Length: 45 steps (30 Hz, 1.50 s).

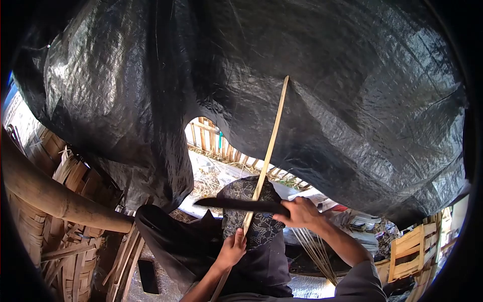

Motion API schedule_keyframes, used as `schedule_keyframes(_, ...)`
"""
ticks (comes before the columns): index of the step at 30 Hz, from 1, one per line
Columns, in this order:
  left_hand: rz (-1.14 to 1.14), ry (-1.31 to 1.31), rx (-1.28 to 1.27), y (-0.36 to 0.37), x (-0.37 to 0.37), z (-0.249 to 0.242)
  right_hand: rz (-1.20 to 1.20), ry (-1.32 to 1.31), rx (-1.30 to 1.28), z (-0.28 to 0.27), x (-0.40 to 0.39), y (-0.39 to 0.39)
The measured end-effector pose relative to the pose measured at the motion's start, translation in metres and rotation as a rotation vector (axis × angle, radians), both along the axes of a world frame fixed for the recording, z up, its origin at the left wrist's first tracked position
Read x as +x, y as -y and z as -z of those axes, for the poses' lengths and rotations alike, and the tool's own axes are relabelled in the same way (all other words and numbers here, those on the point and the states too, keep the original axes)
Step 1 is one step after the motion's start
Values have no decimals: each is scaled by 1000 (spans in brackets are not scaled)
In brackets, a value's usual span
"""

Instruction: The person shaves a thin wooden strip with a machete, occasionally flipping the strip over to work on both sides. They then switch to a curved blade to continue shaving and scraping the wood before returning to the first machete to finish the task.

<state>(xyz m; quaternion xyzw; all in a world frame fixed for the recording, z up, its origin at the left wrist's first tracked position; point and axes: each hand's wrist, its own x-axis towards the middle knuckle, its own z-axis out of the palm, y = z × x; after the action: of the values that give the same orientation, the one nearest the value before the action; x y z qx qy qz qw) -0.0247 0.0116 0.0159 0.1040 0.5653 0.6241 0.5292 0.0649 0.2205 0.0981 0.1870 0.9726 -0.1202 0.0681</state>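
A long, pale bamboo strip (pixel 274 133) slants up and away from my lap, its far end overlapping the black tarp. Closed round its lower part is my left hand (pixel 232 250), thumb along the strip. My right hand (pixel 302 214) grips a machete (pixel 236 203) at its handle end, the handle mostly hidden by the fingers. The dark blade points left and lies crosswise over the strip, a little above my left hand. Under both, a dark patterned cloth (pixel 259 231) covers part of my leg.
A black tarp (pixel 327 75) hangs across the front. On the left are a thick bamboo pole (pixel 65 201) and woven bamboo pieces (pixel 30 216). A phone (pixel 148 276) lies low on the left. Thin strips (pixel 317 254) and a slatted wooden crate (pixel 412 249) are on the right.
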Motion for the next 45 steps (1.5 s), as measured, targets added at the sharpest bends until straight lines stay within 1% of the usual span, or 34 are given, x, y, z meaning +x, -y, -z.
schedule_keyframes(1,-30,-106,11,0,1,7,1,41,75,-3,2,2)
schedule_keyframes(2,-26,-107,1,-1,2,13,3,80,146,-10,1,5)
schedule_keyframes(4,-76,-421,38,-1,4,21,21,-2,138,-7,-1,-8)
schedule_keyframes(5,-68,-425,35,-2,4,22,43,-160,184,9,1,-22)
schedule_keyframes(6,-74,-443,24,-3,5,22,85,-242,119,13,-2,-30)
schedule_keyframes(8,-93,-469,22,-4,3,21,191,-139,-36,14,-4,-32)
schedule_keyframes(10,-91,-407,28,-5,4,22,186,-158,-213,7,0,-21)
schedule_keyframes(11,-102,-406,34,-5,4,23,158,-90,-220,13,3,-19)
schedule_keyframes(12,-91,-457,15,-5,4,24,131,-22,-225,10,5,-14)
schedule_keyframes(13,-79,-508,-8,-6,4,25,66,-12,-36,9,5,-11)
schedule_keyframes(14,-82,-505,-11,-7,4,27,4,-2,145,10,7,-7)
schedule_keyframes(16,-127,-564,31,-7,5,26,68,93,165,-3,-1,-11)
schedule_keyframes(17,-116,-564,21,-6,5,21,104,-60,91,10,1,-24)
schedule_keyframes(18,-106,-593,9,-7,3,15,166,-111,0,13,0,-30)
schedule_keyframes(20,-102,-629,10,-8,1,16,154,-232,79,25,3,-29)
schedule_keyframes(22,-122,-523,64,-10,2,29,249,-140,-36,11,3,-14)
schedule_keyframes(23,-125,-522,68,-10,2,34,209,-143,-71,14,8,-12)
schedule_keyframes(24,-112,-493,67,-10,2,34,161,-2,-168,5,9,-10)
schedule_keyframes(26,-95,-460,57,-9,3,32,98,50,-10,1,9,-5)
schedule_keyframes(28,-101,-501,37,-9,3,24,85,187,85,-14,-1,-12)
schedule_keyframes(29,-91,-501,33,-9,3,24,96,96,188,-6,-3,-24)
schedule_keyframes(30,-85,-481,32,-9,3,24,157,-197,226,26,3,-44)
schedule_keyframes(32,-89,-469,40,-10,2,24,340,-291,79,8,-6,-42)
schedule_keyframes(33,-100,-471,52,-11,3,26,357,-268,23,-5,-8,-34)
schedule_keyframes(34,-111,-473,63,-12,2,27,337,-366,-5,-7,-7,-26)
schedule_keyframes(36,-113,-477,57,-11,2,26,377,-27,-234,-28,-7,-13)
schedule_keyframes(37,-111,-475,46,-12,3,25,237,-26,-126,-3,-1,-21)
schedule_keyframes(38,-115,-472,47,-13,3,23,119,-43,-108,1,3,-18)
schedule_keyframes(40,-124,-548,30,-14,3,18,4,29,110,-7,1,-13)
schedule_keyframes(42,-124,-581,17,-13,2,9,-23,37,158,-5,-4,-29)
schedule_keyframes(43,-128,-614,7,-11,3,6,51,17,154,-1,-7,-42)
schedule_keyframes(44,-124,-616,4,-9,3,5,96,-222,237,11,-5,-54)
schedule_keyframes(45,-143,-683,-18,-10,3,4,200,-267,194,11,-12,-59)
